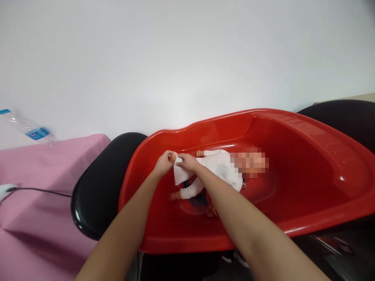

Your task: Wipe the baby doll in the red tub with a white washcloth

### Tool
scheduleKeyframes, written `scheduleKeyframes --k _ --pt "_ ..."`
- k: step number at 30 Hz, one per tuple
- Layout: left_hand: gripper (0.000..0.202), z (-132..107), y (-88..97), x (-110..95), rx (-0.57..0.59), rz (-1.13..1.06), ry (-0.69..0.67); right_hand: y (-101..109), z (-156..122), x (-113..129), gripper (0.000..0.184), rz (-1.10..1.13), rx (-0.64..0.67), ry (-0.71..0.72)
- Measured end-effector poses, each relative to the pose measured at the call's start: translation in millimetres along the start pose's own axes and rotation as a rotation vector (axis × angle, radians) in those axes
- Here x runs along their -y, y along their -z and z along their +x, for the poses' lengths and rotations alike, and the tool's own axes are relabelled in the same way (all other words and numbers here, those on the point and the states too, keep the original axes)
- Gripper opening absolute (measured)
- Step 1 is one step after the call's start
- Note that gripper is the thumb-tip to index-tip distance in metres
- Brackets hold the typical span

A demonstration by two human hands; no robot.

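A doll [221, 166] in a white top and dark trousers lies inside a red plastic baby tub [307, 156]. My left hand [164, 163] is closed around one of the doll's small feet. My right hand [187, 162] pinches the top edge of a white cloth [179, 175] that hangs beside that foot. Both hands meet at the tub's left end, above the doll's legs. Another doll foot [210, 212] pokes out near my right forearm.
The tub rests across black padded seats [96, 187]. A pink cloth [43, 203] covers a surface at the left, with a thin black cable [38, 190] and a plastic water bottle [27, 127] lying on it. A white wall fills the background.
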State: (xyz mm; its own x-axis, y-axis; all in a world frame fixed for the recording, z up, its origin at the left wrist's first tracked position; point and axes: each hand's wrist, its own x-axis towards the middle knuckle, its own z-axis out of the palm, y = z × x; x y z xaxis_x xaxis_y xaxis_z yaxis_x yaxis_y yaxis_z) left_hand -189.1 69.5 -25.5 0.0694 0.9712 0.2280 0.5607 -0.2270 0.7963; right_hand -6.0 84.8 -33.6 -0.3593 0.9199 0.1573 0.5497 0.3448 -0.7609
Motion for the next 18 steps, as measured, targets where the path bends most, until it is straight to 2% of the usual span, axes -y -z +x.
scheduleKeyframes --k 9,11,15,18 --pt "0.036 0.1 0.1 1.0 0.046 0.033 0.003 -1.3 4.6 -2.5 0.026 -0.094 -0.069 -0.110" --pt "0.037 0.7 -0.1 1.1 0.044 0.044 0.009 -2.2 3.9 -2.6 0.024 -0.120 -0.079 -0.085" --pt "0.047 0.6 -0.1 -0.5 0.027 0.061 0.015 -4.7 -0.7 -1.9 0.035 -0.102 -0.069 0.065" --pt "0.057 -1.1 0.9 -4.7 0.050 0.071 0.024 -5.5 -1.1 -1.1 0.029 -0.102 -0.046 0.034"
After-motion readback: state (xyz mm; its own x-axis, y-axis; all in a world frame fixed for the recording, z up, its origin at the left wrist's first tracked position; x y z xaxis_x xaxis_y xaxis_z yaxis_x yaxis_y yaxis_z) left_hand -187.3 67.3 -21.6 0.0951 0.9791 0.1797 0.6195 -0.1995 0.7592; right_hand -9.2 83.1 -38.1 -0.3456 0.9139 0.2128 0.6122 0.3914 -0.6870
